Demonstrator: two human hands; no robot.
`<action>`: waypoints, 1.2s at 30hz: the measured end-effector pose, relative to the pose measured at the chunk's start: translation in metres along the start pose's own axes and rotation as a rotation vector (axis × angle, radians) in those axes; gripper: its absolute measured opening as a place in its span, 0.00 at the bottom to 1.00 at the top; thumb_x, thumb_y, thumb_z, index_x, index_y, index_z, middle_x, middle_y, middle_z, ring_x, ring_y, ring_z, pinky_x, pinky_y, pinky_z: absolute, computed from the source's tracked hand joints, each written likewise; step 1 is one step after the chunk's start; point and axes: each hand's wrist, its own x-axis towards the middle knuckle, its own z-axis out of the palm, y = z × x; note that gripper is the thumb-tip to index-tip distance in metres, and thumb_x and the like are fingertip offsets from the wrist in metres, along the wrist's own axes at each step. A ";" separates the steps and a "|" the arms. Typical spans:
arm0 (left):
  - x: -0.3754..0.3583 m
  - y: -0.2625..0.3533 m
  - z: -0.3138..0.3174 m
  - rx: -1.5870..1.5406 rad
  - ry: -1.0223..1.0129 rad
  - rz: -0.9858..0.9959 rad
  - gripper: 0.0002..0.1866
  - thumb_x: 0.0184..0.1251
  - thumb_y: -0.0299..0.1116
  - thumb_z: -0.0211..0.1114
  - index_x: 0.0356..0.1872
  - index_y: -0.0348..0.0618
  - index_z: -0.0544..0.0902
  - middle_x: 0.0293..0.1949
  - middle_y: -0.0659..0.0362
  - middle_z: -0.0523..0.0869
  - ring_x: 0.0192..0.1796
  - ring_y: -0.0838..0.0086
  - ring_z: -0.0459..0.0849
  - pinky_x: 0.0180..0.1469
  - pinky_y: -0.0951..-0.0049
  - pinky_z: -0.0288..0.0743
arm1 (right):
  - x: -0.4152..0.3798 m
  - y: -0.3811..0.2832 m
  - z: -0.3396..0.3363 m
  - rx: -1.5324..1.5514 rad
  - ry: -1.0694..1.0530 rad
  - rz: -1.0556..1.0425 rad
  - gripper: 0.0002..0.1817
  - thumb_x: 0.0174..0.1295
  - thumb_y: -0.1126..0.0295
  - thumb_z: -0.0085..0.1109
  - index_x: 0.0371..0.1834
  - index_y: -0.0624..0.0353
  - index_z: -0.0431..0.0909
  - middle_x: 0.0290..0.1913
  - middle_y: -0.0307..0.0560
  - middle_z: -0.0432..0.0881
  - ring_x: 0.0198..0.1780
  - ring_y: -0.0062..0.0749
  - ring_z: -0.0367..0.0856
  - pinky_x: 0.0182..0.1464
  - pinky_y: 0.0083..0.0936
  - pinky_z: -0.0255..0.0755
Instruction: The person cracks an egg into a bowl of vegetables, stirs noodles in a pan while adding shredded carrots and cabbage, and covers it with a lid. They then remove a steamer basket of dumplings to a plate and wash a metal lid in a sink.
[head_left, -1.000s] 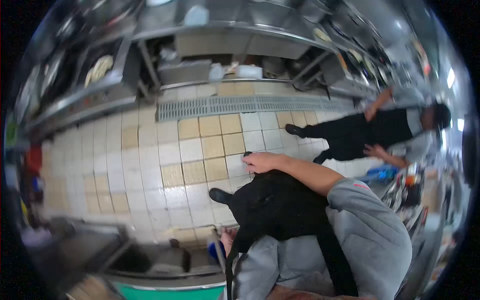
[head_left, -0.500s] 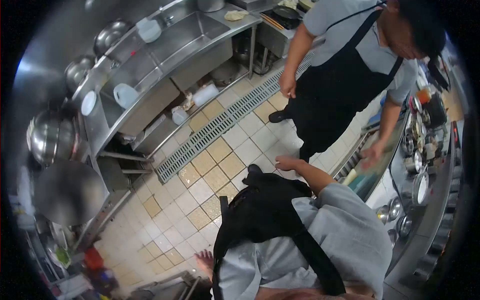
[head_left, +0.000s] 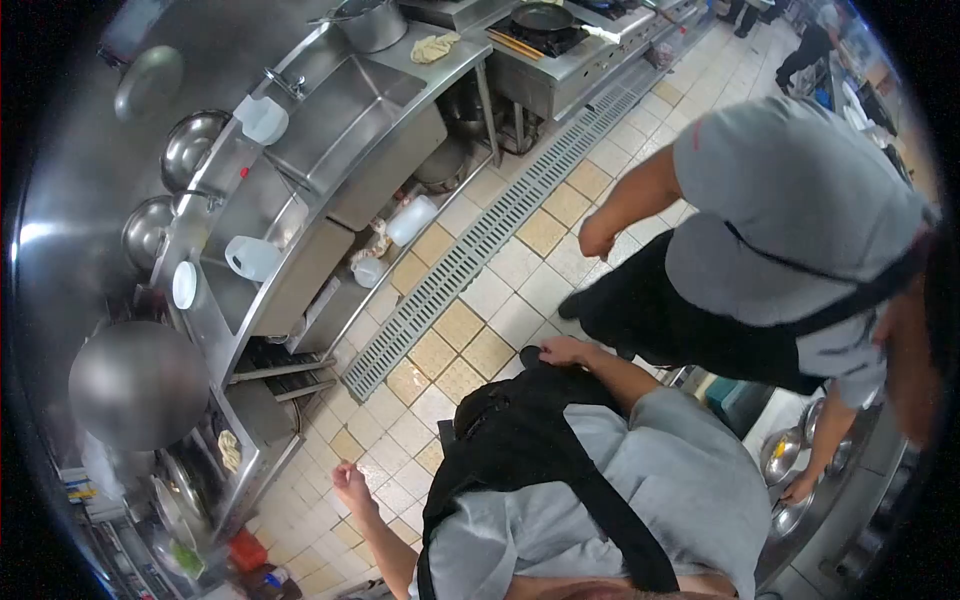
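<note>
My left hand is raised over the tiled floor at the lower left, fingers loosely curled, with nothing visible in it. In front of my black apron is my right hand, its fingers folded in and nothing showing in them. Neither hand touches any kitchen thing. A co-worker in a grey shirt and black apron stands close on my right. One of the co-worker's hands reaches to metal bowls on the counter, one with something yellow inside; the other hand hangs over the floor.
A steel sink with a white jug lines the left. A floor drain grate runs diagonally. Beyond it stands a stove with a black pan. A cloth lies by the sink. More people are in the far right background.
My left hand has swung up and forward, its fingers now more curled. The co-worker has bent and turned toward the right counter, reaching down to the bowls. My view has shifted.
</note>
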 end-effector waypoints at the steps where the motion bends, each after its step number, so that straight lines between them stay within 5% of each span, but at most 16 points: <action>1: -0.006 -0.001 -0.004 0.007 -0.004 -0.003 0.14 0.63 0.24 0.62 0.50 0.40 0.81 0.47 0.57 0.84 0.49 0.75 0.78 0.48 0.71 0.72 | 0.021 -0.001 -0.005 -0.061 0.024 -0.016 0.22 0.65 0.57 0.55 0.51 0.64 0.81 0.48 0.63 0.85 0.53 0.58 0.83 0.57 0.44 0.75; 3: -0.028 -0.013 -0.004 0.155 -0.010 -0.218 0.09 0.60 0.24 0.66 0.42 0.40 0.81 0.37 0.60 0.83 0.41 0.76 0.79 0.42 0.75 0.73 | 0.046 -0.003 -0.014 -0.120 0.051 -0.024 0.22 0.65 0.57 0.54 0.52 0.64 0.80 0.48 0.64 0.85 0.52 0.58 0.83 0.56 0.45 0.76; 5: -0.038 -0.079 -0.008 0.152 0.058 -0.184 0.14 0.62 0.30 0.70 0.47 0.38 0.80 0.36 0.59 0.82 0.33 0.76 0.79 0.37 0.75 0.73 | 0.070 -0.011 -0.035 -0.022 0.183 -0.027 0.23 0.65 0.57 0.54 0.54 0.65 0.79 0.49 0.64 0.84 0.52 0.58 0.83 0.55 0.44 0.76; 10: -0.048 -0.161 0.010 0.663 -0.180 -0.482 0.19 0.63 0.34 0.70 0.52 0.38 0.77 0.36 0.58 0.82 0.35 0.75 0.79 0.36 0.72 0.74 | 0.092 -0.018 -0.065 -0.076 0.221 0.048 0.22 0.63 0.57 0.54 0.52 0.65 0.78 0.48 0.66 0.84 0.51 0.61 0.82 0.55 0.48 0.76; 16: 0.063 -0.167 0.034 0.871 -0.456 -0.430 0.25 0.65 0.38 0.70 0.58 0.37 0.74 0.37 0.57 0.82 0.36 0.73 0.80 0.34 0.69 0.74 | 0.095 -0.055 -0.097 -0.118 0.061 0.299 0.20 0.63 0.59 0.55 0.49 0.66 0.78 0.46 0.66 0.84 0.51 0.62 0.83 0.52 0.49 0.77; 20: 0.183 -0.151 0.044 0.758 -0.445 -0.421 0.30 0.66 0.42 0.71 0.63 0.37 0.72 0.38 0.57 0.82 0.37 0.72 0.80 0.34 0.67 0.75 | 0.112 -0.094 -0.108 -0.098 0.211 0.279 0.21 0.64 0.56 0.56 0.48 0.63 0.79 0.44 0.66 0.84 0.48 0.62 0.83 0.51 0.49 0.76; 23: 0.269 -0.050 0.065 0.396 -0.339 -0.614 0.35 0.65 0.43 0.71 0.70 0.44 0.68 0.41 0.56 0.81 0.38 0.71 0.79 0.32 0.65 0.74 | 0.125 -0.111 -0.104 0.025 0.347 0.254 0.21 0.65 0.57 0.55 0.50 0.64 0.78 0.43 0.66 0.84 0.48 0.62 0.83 0.50 0.50 0.76; 26: 0.389 -0.018 0.092 0.118 -0.579 -0.253 0.35 0.68 0.43 0.67 0.73 0.53 0.65 0.42 0.56 0.81 0.36 0.72 0.78 0.33 0.63 0.74 | 0.106 -0.130 -0.111 0.080 0.362 0.278 0.19 0.67 0.59 0.54 0.51 0.63 0.77 0.46 0.66 0.84 0.50 0.64 0.82 0.53 0.52 0.76; 28: 0.430 0.031 0.142 0.074 -0.666 -0.484 0.25 0.72 0.47 0.63 0.64 0.47 0.73 0.45 0.59 0.82 0.45 0.66 0.80 0.40 0.61 0.75 | 0.092 -0.125 -0.118 0.088 0.393 0.270 0.18 0.67 0.58 0.55 0.50 0.62 0.77 0.45 0.66 0.84 0.50 0.63 0.82 0.53 0.53 0.75; 32: 0.407 0.136 0.295 0.172 -0.665 -0.422 0.32 0.72 0.47 0.62 0.72 0.47 0.66 0.62 0.56 0.75 0.59 0.62 0.77 0.58 0.59 0.72 | 0.045 -0.069 -0.104 0.313 0.657 0.464 0.19 0.65 0.59 0.56 0.50 0.64 0.77 0.45 0.66 0.84 0.49 0.63 0.83 0.52 0.51 0.76; 36: 0.331 0.228 0.444 0.316 -1.029 -0.284 0.36 0.74 0.45 0.63 0.77 0.43 0.61 0.67 0.54 0.74 0.61 0.66 0.78 0.59 0.62 0.73 | -0.018 0.000 -0.068 0.449 0.775 0.707 0.24 0.64 0.59 0.57 0.57 0.67 0.78 0.46 0.67 0.85 0.51 0.57 0.84 0.54 0.42 0.77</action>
